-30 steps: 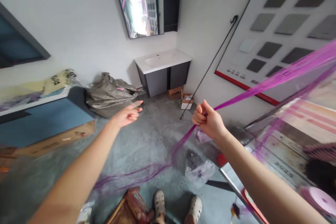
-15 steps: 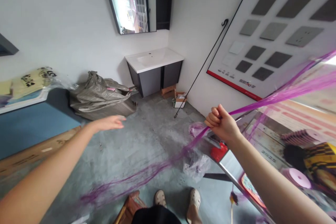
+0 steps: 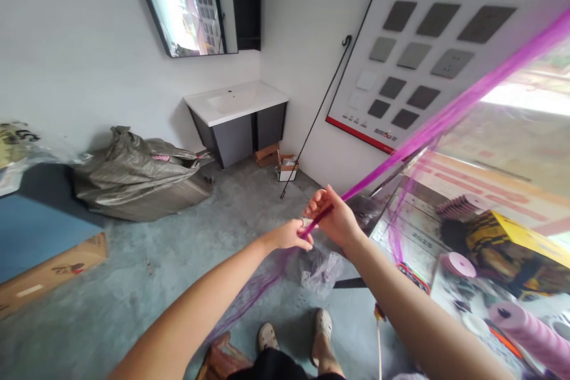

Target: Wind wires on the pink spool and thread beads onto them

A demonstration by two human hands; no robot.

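Note:
A long bundle of purple threads [image 3: 416,138] stretches taut from the upper right of the head view down to my hands. My right hand [image 3: 337,219] is curled around it, with the strands passing along the palm. Just below and to the left, my left hand [image 3: 289,235] pinches the same bundle between thumb and fingers, close against the right hand. Beyond the left hand, the threads' loose end spreads and hangs down toward the floor. A few thinner purple strands droop over the table at the right.
On the right, a table holds a pink spool [image 3: 458,265], a yellow-and-black box [image 3: 512,243] and a pink roll [image 3: 529,332]. Clear plastic [image 3: 321,272] lies beside it. A grey sack [image 3: 138,181], washbasin cabinet [image 3: 236,130] and blue-topped box [image 3: 48,219] stand farther off.
My left hand has moved right and taken hold of the threads beside my right hand. The right hand has shifted down and left. The view has turned right.

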